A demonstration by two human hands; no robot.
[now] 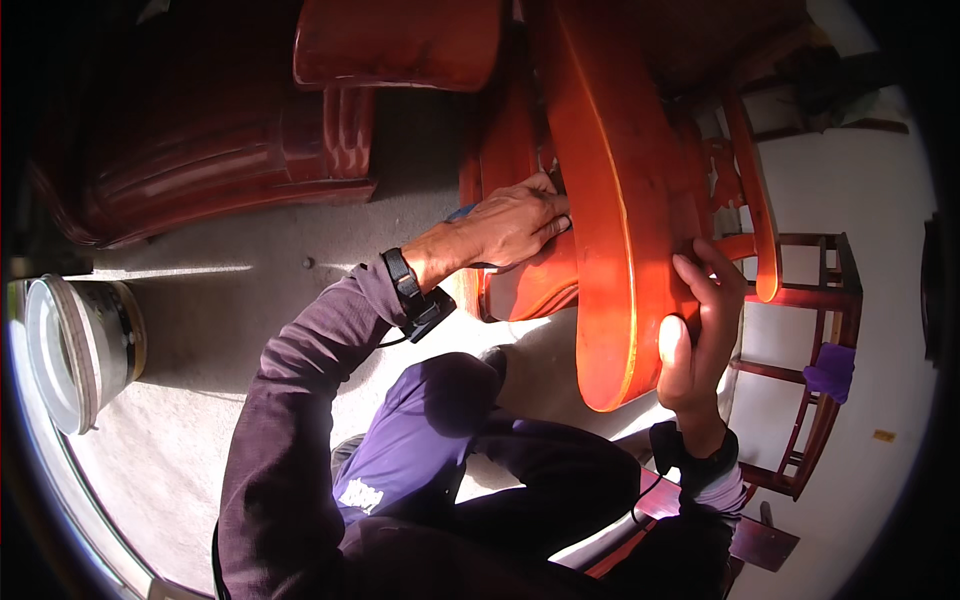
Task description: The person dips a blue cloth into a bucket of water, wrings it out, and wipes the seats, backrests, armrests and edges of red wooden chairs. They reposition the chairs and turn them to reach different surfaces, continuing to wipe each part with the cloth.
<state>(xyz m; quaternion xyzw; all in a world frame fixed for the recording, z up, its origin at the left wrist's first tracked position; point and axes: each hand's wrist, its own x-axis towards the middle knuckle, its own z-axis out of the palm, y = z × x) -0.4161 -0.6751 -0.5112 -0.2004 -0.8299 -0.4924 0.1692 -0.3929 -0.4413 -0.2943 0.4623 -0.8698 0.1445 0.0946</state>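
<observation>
A long red-brown lacquered wooden furniture part (611,247), with a rounded near end, stands in front of me at the centre right. My left hand (517,217) reaches in at its left side, fingers bent near the wood; their tips are partly hidden, and whether they hold something cannot be told. Something blue shows just behind that hand's wrist. My right hand (701,322) rests at the part's right side, thumb and fingers spread against the wood near the rounded end. Below my left hand lies a curved red wooden piece (534,289).
A white plastic bucket (112,337) stands on the concrete floor at the far left. Dark red lacquered furniture (225,157) fills the upper left. At the right, a wooden frame (836,315) stands by the pale wall, with a purple cloth (830,373) on it.
</observation>
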